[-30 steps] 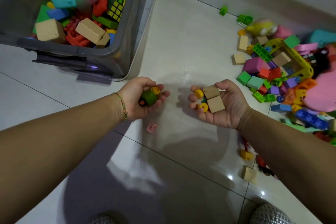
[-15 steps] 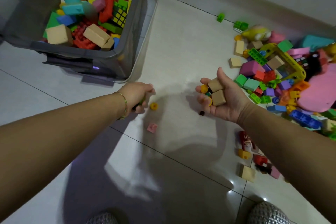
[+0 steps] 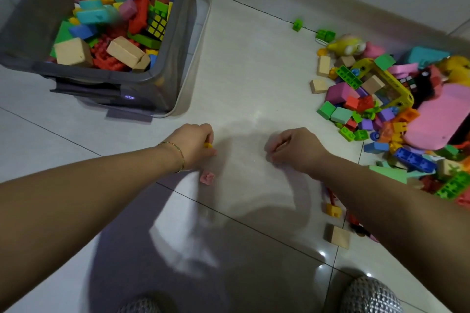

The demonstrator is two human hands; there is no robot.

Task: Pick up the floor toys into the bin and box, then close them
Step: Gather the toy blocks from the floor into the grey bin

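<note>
Filling the upper left corner, the grey bin [image 3: 106, 76] is cut off by the top and left edges, and coloured blocks are heaped in it nearly to the rim. On the right, the toy pile [image 3: 368, 109] lies on the tiled floor [image 3: 254, 58] and runs out of the picture at the right edge. Between them both hands are low over the floor, with their backs turned up. The right hand [image 3: 295, 147] has its fingers clenched under the palm, and I cannot tell if something is inside. The left hand [image 3: 194, 143] has curled fingers that grip a small yellow piece [image 3: 208, 145], which is mostly hidden and shows only at the fingertips. A pink piece [image 3: 207, 177] lies on the floor just beside this hand, on the person's side, and no finger touches it.
</note>
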